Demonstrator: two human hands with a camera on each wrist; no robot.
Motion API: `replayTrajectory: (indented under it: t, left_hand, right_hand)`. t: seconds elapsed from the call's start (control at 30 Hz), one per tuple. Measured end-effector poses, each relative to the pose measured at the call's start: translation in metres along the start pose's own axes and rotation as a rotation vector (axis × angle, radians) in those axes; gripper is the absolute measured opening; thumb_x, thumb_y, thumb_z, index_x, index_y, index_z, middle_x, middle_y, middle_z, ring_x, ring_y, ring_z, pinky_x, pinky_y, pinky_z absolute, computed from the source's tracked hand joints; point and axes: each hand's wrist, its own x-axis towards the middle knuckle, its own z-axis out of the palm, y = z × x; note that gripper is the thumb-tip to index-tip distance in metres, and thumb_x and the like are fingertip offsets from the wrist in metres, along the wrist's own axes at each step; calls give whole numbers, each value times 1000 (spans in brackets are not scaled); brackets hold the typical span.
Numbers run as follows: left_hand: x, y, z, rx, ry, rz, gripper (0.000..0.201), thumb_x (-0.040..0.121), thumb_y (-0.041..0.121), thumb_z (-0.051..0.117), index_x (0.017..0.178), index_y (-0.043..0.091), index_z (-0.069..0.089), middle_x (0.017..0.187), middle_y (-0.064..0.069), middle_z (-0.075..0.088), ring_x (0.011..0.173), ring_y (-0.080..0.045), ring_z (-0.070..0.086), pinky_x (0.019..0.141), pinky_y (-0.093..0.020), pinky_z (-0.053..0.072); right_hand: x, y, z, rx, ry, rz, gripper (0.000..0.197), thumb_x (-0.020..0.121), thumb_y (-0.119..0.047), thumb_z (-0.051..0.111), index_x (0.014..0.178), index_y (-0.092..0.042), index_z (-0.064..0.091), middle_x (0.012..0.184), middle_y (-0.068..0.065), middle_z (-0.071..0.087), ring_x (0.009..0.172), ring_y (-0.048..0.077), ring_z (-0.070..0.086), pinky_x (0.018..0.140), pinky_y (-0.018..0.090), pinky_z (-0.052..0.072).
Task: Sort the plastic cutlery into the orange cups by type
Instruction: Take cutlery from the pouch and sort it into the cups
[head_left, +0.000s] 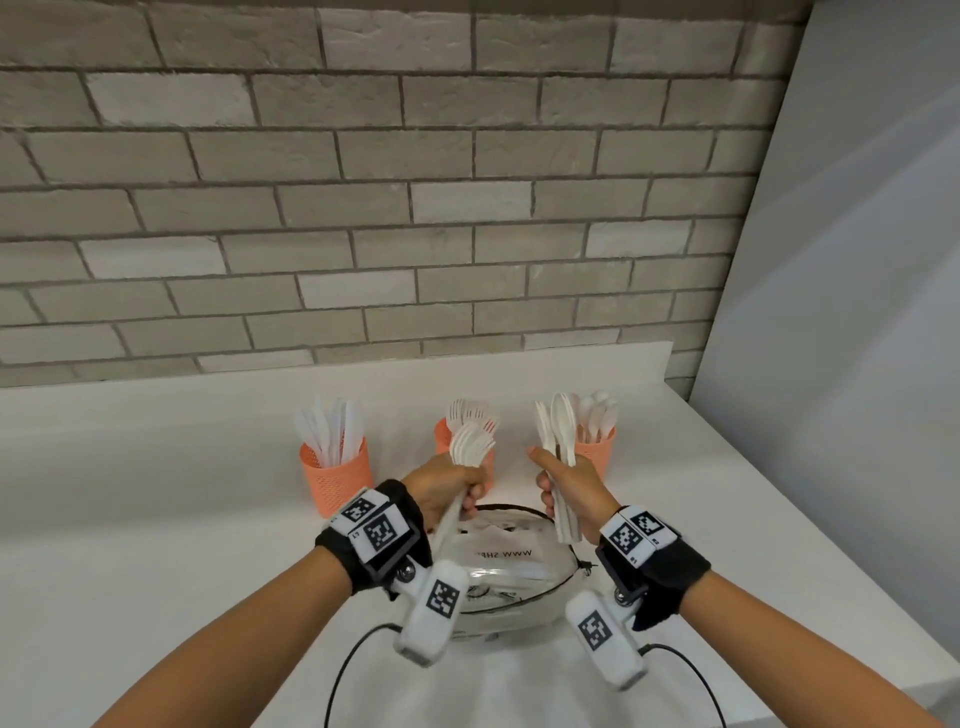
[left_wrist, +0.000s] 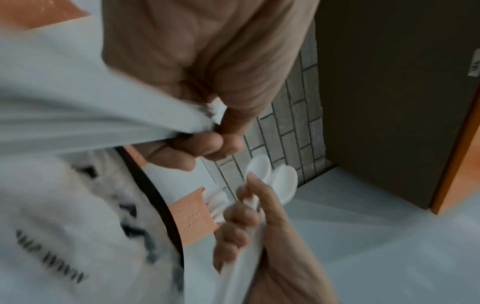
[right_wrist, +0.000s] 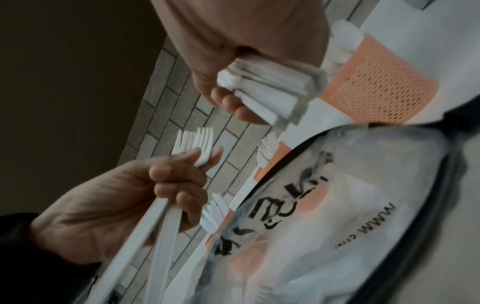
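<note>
Three orange mesh cups stand in a row by the wall: the left cup (head_left: 336, 475) holds knives, the middle cup (head_left: 442, 436) forks, the right cup (head_left: 597, 453) spoons. My left hand (head_left: 449, 486) grips a bundle of white forks (head_left: 470, 441) by the handles, tines up, in front of the middle cup. My right hand (head_left: 566, 488) grips a bundle of white cutlery (head_left: 558, 431) with spoon bowls on top, just left of the spoon cup. In the right wrist view the squared handle ends (right_wrist: 270, 92) stick out of that fist beside the spoon cup (right_wrist: 376, 92).
A clear plastic bag (head_left: 514, 566) with black trim and printed text lies on the white counter (head_left: 156, 467) under both hands. A brick wall (head_left: 363, 208) backs the counter and a grey panel (head_left: 857, 312) closes the right side. Black cables (head_left: 343, 670) trail near the front edge.
</note>
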Motion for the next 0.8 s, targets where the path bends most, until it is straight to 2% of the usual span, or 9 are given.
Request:
replayTrajectory:
  t: [0.07, 0.17, 0.3, 0.4, 0.5, 0.57, 0.67, 0.8]
  left_hand:
    - [11, 12, -12, 39, 76, 37, 15, 95, 7, 46, 81, 10, 51, 36, 7, 44, 30, -4, 37, 37, -16, 36]
    - [26, 37, -28, -90, 214, 178, 16, 94, 6, 47, 82, 8, 57, 37, 7, 44, 34, -6, 40, 38, -17, 36]
    - [51, 67, -42, -208, 347, 409, 27, 93, -3, 41, 78, 15, 54, 52, 0, 54, 59, -15, 49, 54, -21, 40]
    - [72, 75, -45, -322, 368, 505, 27, 91, -8, 41, 78, 13, 53, 44, 6, 59, 58, -13, 55, 59, -22, 40]
    - [92, 74, -44, -344, 359, 520, 27, 89, -9, 42, 77, 11, 56, 44, 5, 60, 52, -10, 58, 61, -23, 41]
    - [105, 67, -42, -325, 344, 499, 27, 87, -10, 43, 75, 10, 57, 45, 4, 60, 58, -15, 56, 64, -25, 42]
    - [118, 54, -37, -283, 333, 442, 25, 85, -9, 48, 74, 9, 60, 48, 3, 61, 64, -19, 53, 66, -25, 43]
    - [129, 32, -27, -76, 408, 408, 21, 82, -8, 56, 89, 11, 59, 80, -6, 61, 78, -16, 56, 70, -20, 43]
  right_hand:
    - [3, -1, -9, 13, 38, -1, 15, 91, -24, 57, 81, -16, 50, 42, -6, 41, 33, 9, 38, 39, 20, 35]
    - [6, -3, -19, 18, 79, -19, 15, 92, -22, 55, 79, -14, 52, 46, -1, 40, 33, 10, 36, 39, 20, 34]
    - [14, -6, -28, 10, 107, -29, 12, 92, -22, 54, 84, -13, 54, 52, 2, 38, 40, 13, 36, 38, 19, 34]
    - [20, -9, -34, 34, 99, -37, 6, 92, -24, 56, 86, -23, 56, 51, 1, 38, 39, 11, 37, 39, 20, 35]
    - [28, -7, -41, 33, 106, -44, 8, 92, -21, 57, 85, -18, 58, 47, 0, 40, 34, 9, 38, 39, 20, 34]
    - [34, -3, -47, 5, 112, -49, 11, 91, -20, 58, 85, -11, 58, 45, -1, 41, 35, 10, 38, 37, 21, 34]
    - [40, 3, -53, -27, 110, -49, 12, 91, -18, 58, 83, -9, 57, 47, 1, 42, 38, 11, 37, 38, 21, 34]
    - [45, 14, -59, -60, 93, -44, 13, 89, -12, 57, 78, -6, 55, 48, 1, 40, 38, 9, 36, 39, 20, 33]
